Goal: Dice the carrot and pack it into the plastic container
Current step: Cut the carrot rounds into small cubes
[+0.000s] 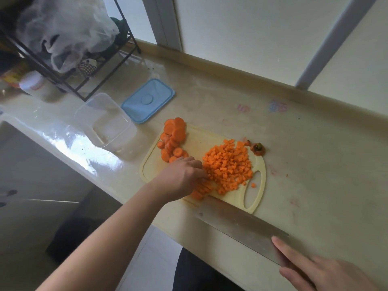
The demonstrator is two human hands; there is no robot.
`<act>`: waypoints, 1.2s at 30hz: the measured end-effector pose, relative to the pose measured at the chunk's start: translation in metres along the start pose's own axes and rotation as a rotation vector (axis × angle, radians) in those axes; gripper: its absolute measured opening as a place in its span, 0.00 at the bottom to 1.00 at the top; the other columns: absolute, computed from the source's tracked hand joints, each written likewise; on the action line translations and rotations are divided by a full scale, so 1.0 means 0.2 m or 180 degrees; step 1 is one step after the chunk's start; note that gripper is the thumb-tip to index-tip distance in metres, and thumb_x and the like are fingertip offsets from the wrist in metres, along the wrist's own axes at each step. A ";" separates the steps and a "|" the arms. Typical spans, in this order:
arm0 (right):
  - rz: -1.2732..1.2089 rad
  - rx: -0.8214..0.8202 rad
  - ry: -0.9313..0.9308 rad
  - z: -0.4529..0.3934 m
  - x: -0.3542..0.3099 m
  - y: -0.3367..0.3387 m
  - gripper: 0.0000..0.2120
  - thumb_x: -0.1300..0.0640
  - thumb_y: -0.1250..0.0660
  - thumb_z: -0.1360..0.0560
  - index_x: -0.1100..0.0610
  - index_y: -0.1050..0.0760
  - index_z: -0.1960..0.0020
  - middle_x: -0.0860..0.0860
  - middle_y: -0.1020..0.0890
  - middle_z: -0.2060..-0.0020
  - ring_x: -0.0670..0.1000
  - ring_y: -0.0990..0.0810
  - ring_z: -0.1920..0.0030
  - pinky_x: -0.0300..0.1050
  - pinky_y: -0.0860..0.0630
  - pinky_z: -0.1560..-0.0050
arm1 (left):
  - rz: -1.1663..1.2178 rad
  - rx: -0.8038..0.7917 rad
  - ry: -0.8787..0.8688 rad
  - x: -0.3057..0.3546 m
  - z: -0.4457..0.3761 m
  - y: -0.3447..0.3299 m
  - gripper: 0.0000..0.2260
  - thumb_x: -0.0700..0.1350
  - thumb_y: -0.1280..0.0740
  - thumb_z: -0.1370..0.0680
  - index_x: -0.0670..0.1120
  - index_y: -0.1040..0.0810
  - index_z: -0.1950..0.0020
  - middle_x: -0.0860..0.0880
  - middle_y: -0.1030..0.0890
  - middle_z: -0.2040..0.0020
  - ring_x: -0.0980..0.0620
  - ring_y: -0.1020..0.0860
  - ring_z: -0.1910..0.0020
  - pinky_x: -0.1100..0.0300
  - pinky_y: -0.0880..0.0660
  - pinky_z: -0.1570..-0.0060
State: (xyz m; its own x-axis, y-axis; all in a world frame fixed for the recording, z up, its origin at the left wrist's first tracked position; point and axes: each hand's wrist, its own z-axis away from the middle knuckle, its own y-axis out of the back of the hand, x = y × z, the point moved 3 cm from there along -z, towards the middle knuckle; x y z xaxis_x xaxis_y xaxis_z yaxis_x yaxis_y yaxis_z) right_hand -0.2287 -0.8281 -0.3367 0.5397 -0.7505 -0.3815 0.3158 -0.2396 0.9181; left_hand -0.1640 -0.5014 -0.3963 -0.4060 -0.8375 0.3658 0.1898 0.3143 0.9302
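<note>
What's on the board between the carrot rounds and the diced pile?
In the head view, only bare cutting board lies between the carrot rounds and the diced pile.

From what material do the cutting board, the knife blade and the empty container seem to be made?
Cutting board: probably plastic; pale yellow, matte, with a moulded groove and handle hole.
Knife blade: metal, likely steel; grey with a dull brushed sheen.
Container: clear plastic; the counter shows through its glossy walls.

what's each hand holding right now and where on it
The right hand grips the knife at its handle end, forefinger along the blade. The left hand holds down carrot strips from above on the cutting board.
</note>
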 end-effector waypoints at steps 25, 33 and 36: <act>-0.3207 -0.0555 -0.1493 -0.24 -0.23 -0.08 0.15 0.42 0.40 0.31 0.26 0.24 0.48 0.51 0.33 0.79 0.47 0.35 0.78 0.36 0.37 0.76 | -0.0052 0.0972 0.1473 0.09 0.33 -0.16 0.19 0.59 0.33 0.28 0.46 0.18 0.48 0.50 0.22 0.59 0.46 0.22 0.62 0.52 0.22 0.60; -0.2672 -0.0929 -0.1307 -0.39 -0.25 -0.14 0.26 0.37 0.44 0.31 0.41 0.26 0.35 0.48 0.31 0.79 0.42 0.32 0.78 0.31 0.35 0.75 | 0.0064 0.1535 0.1595 0.16 0.34 -0.23 0.21 0.59 0.35 0.24 0.44 0.15 0.44 0.48 0.19 0.62 0.46 0.20 0.65 0.54 0.20 0.63; -0.2589 -0.1032 -0.1186 -0.39 -0.28 -0.15 0.24 0.38 0.44 0.30 0.40 0.26 0.35 0.46 0.32 0.80 0.42 0.31 0.79 0.31 0.36 0.74 | 0.0048 0.1657 0.1500 0.15 0.32 -0.23 0.21 0.58 0.36 0.24 0.43 0.14 0.46 0.47 0.21 0.65 0.45 0.21 0.69 0.57 0.22 0.68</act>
State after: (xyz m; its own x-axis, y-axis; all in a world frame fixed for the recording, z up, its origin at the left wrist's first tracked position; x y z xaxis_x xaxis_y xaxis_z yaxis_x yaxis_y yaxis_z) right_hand -0.2069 -0.7304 -0.3513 -0.2068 -0.5905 -0.7801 0.7163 -0.6345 0.2904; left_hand -0.2410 -0.5120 -0.4265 0.0462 -0.8989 0.4356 -0.3081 0.4020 0.8623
